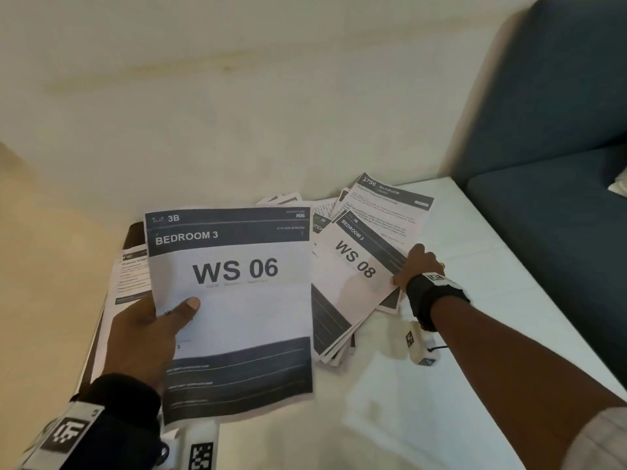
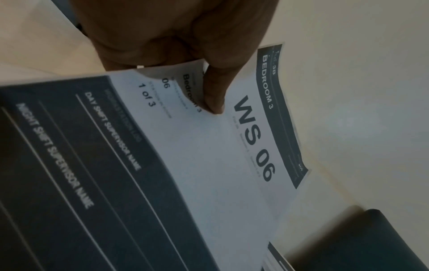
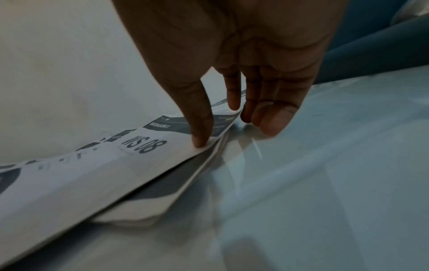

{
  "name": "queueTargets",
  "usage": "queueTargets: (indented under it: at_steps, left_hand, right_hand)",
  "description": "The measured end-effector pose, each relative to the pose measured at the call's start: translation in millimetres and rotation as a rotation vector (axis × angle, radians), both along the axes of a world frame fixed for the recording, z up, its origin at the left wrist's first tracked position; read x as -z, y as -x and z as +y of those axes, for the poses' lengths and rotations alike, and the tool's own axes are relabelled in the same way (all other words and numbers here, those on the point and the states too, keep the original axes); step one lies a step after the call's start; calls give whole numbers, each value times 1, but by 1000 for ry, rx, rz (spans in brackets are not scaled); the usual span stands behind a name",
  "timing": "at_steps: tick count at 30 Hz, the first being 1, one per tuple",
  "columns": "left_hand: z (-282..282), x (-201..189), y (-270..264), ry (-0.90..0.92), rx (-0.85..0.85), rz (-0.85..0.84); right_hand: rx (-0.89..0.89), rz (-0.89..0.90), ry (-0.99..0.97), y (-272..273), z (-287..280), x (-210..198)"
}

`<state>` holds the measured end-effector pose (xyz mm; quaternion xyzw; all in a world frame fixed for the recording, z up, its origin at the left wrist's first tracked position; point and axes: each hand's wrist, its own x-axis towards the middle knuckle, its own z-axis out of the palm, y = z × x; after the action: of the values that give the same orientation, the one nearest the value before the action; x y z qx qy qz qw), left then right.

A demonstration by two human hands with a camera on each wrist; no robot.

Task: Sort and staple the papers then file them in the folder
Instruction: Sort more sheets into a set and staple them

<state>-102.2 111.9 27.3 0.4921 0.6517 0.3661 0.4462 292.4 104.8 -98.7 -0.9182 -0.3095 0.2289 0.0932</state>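
Observation:
My left hand (image 1: 149, 330) holds up a printed sheet headed "BEDROOM 3 / WS 06" (image 1: 237, 300), with the thumb (image 2: 216, 91) on its face and the fingers behind. The sheet (image 2: 209, 155) reads "1 of 3". On the right a loose pile of papers (image 1: 334, 337) lies on the white table (image 1: 492, 283). Its top sheet reads "WS 08" (image 1: 353, 276). My right hand (image 1: 415, 262) pinches that sheet's right edge. There the thumb (image 3: 199, 135) presses on top of the WS 08 sheet (image 3: 116, 165), the other fingers curl at the raised edge.
A "BATHROOM" sheet (image 1: 390, 205) and others fan out behind the pile. More papers (image 1: 132, 276) lie at the left over something dark (image 1: 135, 228). A clear plastic sleeve (image 1: 390, 412) lies at the front right. A blue sofa (image 1: 559, 147) borders the table on the right.

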Motion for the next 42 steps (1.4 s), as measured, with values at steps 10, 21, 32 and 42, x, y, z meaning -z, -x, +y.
queueTargets:
  at_steps: [10,21,32,42]
  left_hand:
    - [3,4,8,-19,30,51]
    - [-8,-27,-11,-144,210,-41]
    - [-33,-44,-42,72,334,-225]
    - [-37,-52,-60,3,421,-233]
  right_hand:
    - [84,-12,-241,-15,4,-15]
    - [62,434,-624,-6,-28,-115]
    - [-177,547,-807,46,-122,-234]
    - [-123,685,-913,66,-146,-224]
